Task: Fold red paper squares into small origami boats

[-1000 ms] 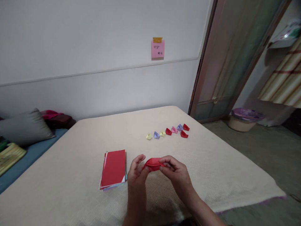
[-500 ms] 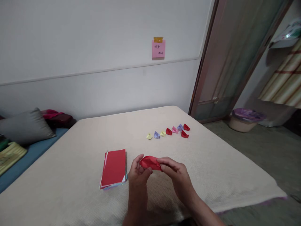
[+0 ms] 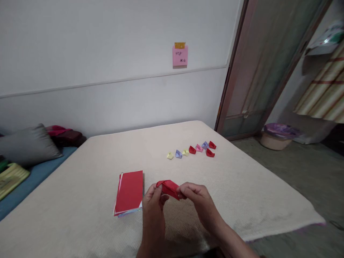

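A piece of folded red paper (image 3: 170, 187) is held in the air between my two hands, tilted down toward its right end. My left hand (image 3: 155, 198) pinches its left end, thumb on top. With thumb and fingers closed, my right hand (image 3: 192, 192) grips the right end. Left of my hands lies a stack of coloured paper (image 3: 130, 191), a red sheet uppermost. Farther off stands a row of small folded paper boats, among them a yellow boat (image 3: 170, 156), a pink boat (image 3: 199, 148) and a red boat (image 3: 210, 153).
Everything lies on a cream-covered bed or table (image 3: 88, 186) against a white wall. A pink note (image 3: 180, 56) is taped up there. At the left is a grey pillow (image 3: 29, 145); on the floor at right stands a bin (image 3: 276, 138) with a purple liner.
The folded red paper has turned so its right end points lower. My left thumb has moved up onto its left end, and my right fingers have closed more tightly.
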`<state>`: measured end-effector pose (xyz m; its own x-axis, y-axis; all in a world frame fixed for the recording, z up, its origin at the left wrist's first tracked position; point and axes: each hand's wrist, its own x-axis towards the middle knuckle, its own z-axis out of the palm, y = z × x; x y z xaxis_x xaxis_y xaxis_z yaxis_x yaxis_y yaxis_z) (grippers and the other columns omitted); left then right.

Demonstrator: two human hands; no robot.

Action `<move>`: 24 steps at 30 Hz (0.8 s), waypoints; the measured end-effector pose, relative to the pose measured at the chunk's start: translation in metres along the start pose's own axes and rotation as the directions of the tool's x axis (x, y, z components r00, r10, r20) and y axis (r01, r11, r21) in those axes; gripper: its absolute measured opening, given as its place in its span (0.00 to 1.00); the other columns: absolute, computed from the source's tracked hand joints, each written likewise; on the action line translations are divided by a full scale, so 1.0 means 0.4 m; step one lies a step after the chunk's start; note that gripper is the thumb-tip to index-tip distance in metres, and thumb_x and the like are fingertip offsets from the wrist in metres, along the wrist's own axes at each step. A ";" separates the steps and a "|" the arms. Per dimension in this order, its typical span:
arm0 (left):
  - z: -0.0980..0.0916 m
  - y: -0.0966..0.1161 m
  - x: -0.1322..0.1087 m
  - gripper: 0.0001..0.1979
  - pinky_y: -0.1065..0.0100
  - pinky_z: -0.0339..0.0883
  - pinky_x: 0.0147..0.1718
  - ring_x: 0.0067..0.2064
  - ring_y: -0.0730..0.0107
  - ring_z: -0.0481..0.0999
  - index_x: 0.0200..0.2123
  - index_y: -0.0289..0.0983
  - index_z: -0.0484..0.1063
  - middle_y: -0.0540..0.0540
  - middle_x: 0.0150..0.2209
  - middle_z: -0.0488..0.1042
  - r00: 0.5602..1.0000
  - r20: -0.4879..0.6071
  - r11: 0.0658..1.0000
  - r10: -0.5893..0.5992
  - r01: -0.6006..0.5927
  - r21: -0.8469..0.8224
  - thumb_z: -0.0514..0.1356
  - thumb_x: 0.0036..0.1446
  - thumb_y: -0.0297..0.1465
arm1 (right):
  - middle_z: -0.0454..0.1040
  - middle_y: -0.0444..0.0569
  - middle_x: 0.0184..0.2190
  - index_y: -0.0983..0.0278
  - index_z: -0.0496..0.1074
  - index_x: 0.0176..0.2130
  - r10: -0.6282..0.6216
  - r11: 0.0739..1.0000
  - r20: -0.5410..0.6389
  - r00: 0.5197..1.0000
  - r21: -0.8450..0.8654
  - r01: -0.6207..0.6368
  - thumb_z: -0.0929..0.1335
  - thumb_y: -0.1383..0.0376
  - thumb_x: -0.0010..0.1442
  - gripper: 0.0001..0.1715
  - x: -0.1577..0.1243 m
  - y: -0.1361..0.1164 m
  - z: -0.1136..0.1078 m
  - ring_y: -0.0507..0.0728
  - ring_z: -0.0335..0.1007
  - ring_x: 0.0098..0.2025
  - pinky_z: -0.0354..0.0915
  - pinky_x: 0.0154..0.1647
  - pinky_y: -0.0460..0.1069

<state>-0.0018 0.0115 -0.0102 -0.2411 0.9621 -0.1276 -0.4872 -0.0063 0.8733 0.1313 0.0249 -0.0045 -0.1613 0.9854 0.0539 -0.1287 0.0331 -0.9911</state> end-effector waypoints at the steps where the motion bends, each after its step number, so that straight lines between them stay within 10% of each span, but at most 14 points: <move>1: -0.002 0.000 0.000 0.08 0.73 0.63 0.28 0.27 0.75 0.69 0.30 0.34 0.72 0.50 0.26 0.71 1.000 -0.008 1.000 0.014 -0.014 0.026 0.60 0.51 0.34 | 0.68 0.44 0.20 0.65 0.70 0.20 0.013 1.000 0.015 1.000 -0.017 -0.013 0.65 0.65 0.53 0.13 0.001 0.000 0.002 0.53 0.60 0.27 0.56 0.30 0.47; 7: -0.011 0.007 -0.001 0.08 0.76 0.57 0.22 0.22 0.80 0.63 0.32 0.36 0.73 0.54 0.23 0.69 0.990 -0.094 0.976 0.103 -0.082 0.201 0.62 0.48 0.34 | 0.65 0.42 0.19 0.65 0.68 0.21 -0.008 0.990 0.019 1.000 -0.141 0.011 0.64 0.67 0.52 0.10 -0.010 -0.009 0.010 0.51 0.58 0.24 0.55 0.27 0.46; 17: 0.029 0.057 -0.073 0.08 0.69 0.69 0.30 0.28 0.69 0.74 0.30 0.35 0.74 0.48 0.28 0.75 0.977 0.182 0.897 0.108 -0.175 0.406 0.63 0.45 0.33 | 0.69 0.45 0.27 0.63 0.70 0.27 -0.352 0.860 0.000 0.936 -0.394 0.323 0.63 0.69 0.56 0.09 -0.068 -0.068 0.002 0.54 0.64 0.33 0.58 0.36 0.47; 24: 0.015 0.071 -0.090 0.11 0.71 0.64 0.26 0.27 0.68 0.69 0.26 0.35 0.74 0.47 0.26 0.72 0.934 0.322 0.810 0.154 -0.305 0.501 0.59 0.50 0.37 | 0.64 0.41 0.18 0.64 0.66 0.21 -0.224 0.948 -0.060 0.973 -0.246 0.203 0.63 0.72 0.48 0.08 -0.067 -0.067 -0.020 0.51 0.59 0.24 0.55 0.26 0.45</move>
<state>-0.0019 -0.0216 0.0221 -0.0301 0.9856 0.1662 0.0991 -0.1625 0.9817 0.1469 -0.0010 0.0195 -0.0690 0.9612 0.2672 0.0855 0.2725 -0.9583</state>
